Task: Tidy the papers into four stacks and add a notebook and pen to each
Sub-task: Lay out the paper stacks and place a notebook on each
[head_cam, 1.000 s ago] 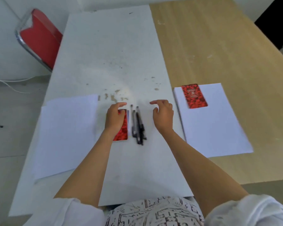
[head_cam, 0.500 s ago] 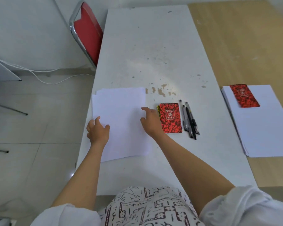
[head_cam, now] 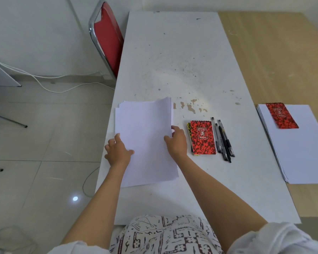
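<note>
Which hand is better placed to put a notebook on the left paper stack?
Probably the right hand: it sits beside the red notebook, while the left hand is across the paper stack.

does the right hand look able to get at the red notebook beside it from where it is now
Probably yes: the right hand grips the paper stack's right edge, and the red notebook lies uncovered just to its right, with only bare table between them.

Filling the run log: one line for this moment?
step: squaring paper stack | left hand: on left edge | right hand: grips right edge | notebooks, pens: untouched

Both hands (left, right) hold the paper stack.
</note>
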